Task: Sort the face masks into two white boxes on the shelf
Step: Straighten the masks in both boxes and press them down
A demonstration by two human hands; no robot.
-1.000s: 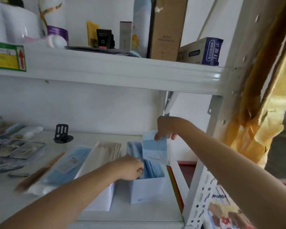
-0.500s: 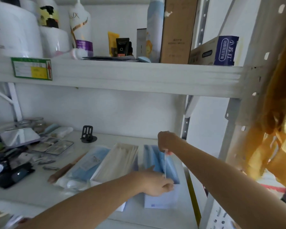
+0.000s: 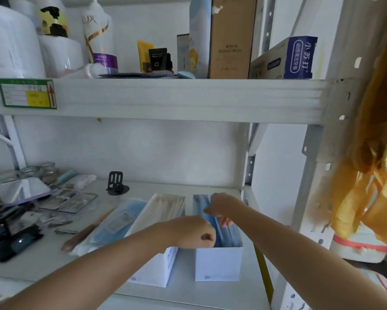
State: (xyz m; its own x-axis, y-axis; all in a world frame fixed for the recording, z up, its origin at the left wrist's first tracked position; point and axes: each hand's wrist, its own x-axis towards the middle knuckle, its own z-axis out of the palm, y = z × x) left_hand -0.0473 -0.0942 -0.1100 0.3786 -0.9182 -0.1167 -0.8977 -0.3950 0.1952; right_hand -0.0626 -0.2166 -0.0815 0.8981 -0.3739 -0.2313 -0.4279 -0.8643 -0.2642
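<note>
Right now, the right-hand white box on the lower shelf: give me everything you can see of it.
The right white box looks like thin card, open-topped and upright on the lower shelf, with a small blue mark low on its front. It is packed with blue masks standing on edge. It sits just right of the other white box, a narrow gap between them. The right hand reaches in among the masks; the left hand is curled at its near-left rim.

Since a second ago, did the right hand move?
Yes. The right hand dropped from above the right box down into the blue masks inside it.
</note>
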